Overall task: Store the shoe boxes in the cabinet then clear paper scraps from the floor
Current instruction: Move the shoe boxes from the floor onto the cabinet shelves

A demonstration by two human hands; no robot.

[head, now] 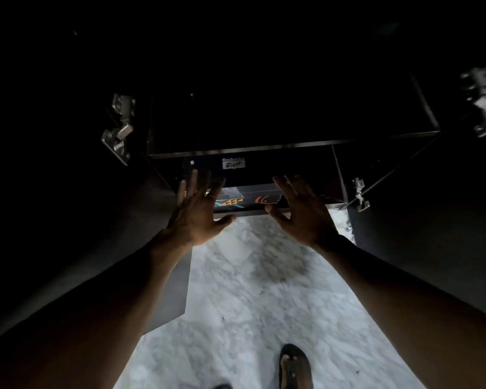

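Sandal [293, 366] on marble floor [250, 304]; my left grip [197, 211] and right grip [303, 214] spread open, empty, before stacked shoe boxes [233, 164] low in the cabinet [292, 146]. Likely light, stiff cardboard; I'd push their ends.

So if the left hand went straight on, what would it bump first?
Probably the dark shoe box with the white label, inside the cabinet; the left hand points at its front, though depth is unclear.
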